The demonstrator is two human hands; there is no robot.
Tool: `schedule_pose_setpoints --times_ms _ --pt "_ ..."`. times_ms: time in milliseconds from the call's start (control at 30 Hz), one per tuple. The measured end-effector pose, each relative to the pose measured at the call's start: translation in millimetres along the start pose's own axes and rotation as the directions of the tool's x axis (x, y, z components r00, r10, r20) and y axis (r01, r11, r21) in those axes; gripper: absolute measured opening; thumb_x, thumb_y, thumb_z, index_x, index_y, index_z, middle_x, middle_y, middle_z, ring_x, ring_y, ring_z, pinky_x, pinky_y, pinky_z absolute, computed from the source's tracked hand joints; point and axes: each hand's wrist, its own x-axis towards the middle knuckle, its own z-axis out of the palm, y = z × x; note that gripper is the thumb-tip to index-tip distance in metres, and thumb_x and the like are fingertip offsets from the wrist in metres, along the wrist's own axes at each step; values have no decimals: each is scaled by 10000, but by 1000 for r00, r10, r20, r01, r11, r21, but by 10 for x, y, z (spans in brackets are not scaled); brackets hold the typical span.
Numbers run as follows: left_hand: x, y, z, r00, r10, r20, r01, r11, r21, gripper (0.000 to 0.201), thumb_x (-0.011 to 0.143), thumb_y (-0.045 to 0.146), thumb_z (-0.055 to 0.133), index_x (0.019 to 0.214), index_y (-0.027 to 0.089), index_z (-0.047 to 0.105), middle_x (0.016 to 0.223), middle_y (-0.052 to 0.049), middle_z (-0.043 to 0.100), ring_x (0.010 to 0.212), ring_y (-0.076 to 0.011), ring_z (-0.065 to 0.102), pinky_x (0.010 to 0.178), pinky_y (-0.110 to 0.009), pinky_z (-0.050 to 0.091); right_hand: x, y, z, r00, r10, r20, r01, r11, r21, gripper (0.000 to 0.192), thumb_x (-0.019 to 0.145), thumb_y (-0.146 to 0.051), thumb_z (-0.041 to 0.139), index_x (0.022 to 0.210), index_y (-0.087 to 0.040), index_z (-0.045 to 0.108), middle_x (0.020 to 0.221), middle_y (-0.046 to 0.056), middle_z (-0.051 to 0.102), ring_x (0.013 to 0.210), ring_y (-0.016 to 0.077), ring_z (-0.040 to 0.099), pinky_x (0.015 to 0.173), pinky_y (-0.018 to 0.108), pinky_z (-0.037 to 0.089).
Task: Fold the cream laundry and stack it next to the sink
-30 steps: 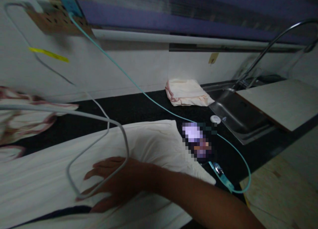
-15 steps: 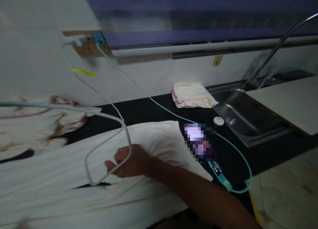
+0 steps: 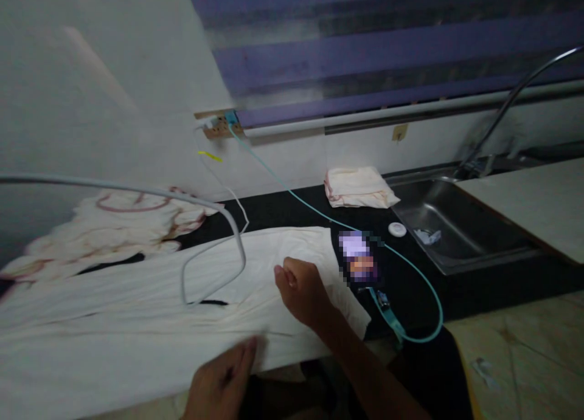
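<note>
A long white cloth (image 3: 137, 310) lies spread across the dark counter (image 3: 292, 207). My right hand (image 3: 301, 289) rests on its right part with fingers curled into a loose fist; I cannot tell whether it pinches the fabric. At the bottom of the view my left hand (image 3: 221, 383) comes in with fingers apart, touching the cloth's near edge. A grey cable (image 3: 228, 231) loops over the cloth just left of my right hand.
A phone (image 3: 358, 265) lies right of the cloth, on a teal cable (image 3: 410, 268) running to a wall socket (image 3: 219, 125). A folded cloth (image 3: 358, 188) sits at the back, beside a steel sink (image 3: 451, 225) with a tap. Crumpled patterned fabric (image 3: 128, 219) lies at the left.
My right hand has drawn back to the right along the cloth, away from the grey cable loop. My left hand has come into view at the bottom. The view has shifted up and left.
</note>
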Motion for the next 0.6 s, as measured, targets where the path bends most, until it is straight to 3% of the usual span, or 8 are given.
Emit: schedule_pose_setpoints --times_ms 100,200,267,333,467,600 --pt "589 242 267 987 139 80 -144 987 69 420 969 552 448 761 225 609 735 -26 658 704 -204 621 692 -329 516 -331 130 -265 995 -27 91 36 995 -96 190 971 -219 466 781 -234 465 762 -1 550 719 151 511 655 282 396" --pt "1262 493 678 934 342 104 -349 935 68 428 1007 472 391 1263 156 528 1120 -120 669 960 -221 662 891 -369 553 -534 311 -377 979 -8 202 53 974 -220 44 931 -189 492 912 -216 522 946 67 586 890 209 554 775 334 489" --pt "1677 631 961 870 450 203 -485 854 188 465 1030 385 325 1373 98 454 1281 -182 611 1144 -229 628 1027 -381 515 -607 413 -406 970 38 239 41 948 -314 75 881 -197 558 950 -201 528 991 91 560 944 243 539 822 384 517" --pt "1999 734 1208 857 463 224 -509 829 231 479 1043 395 322 1367 78 478 1308 -209 590 1234 -262 578 1088 -416 473 -652 478 -422 966 70 250 28 929 -369 147 853 -219 611 970 -194 526 1027 102 536 962 257 524 836 412 531" --pt "2242 823 1543 877 441 192 -481 807 343 519 1032 464 382 1365 103 550 1317 -242 568 1271 -372 508 1069 -558 424 -669 506 -438 963 109 248 -12 932 -362 202 867 -225 633 1040 -189 533 1092 104 529 972 238 530 817 380 544" --pt "2163 803 1642 884 447 135 -461 789 406 520 1051 482 345 1433 191 545 1430 -216 518 1373 -363 429 1138 -587 334 -621 442 -470 947 99 305 29 922 -387 92 917 -192 585 1007 -174 590 1072 121 575 1001 252 559 850 393 553"
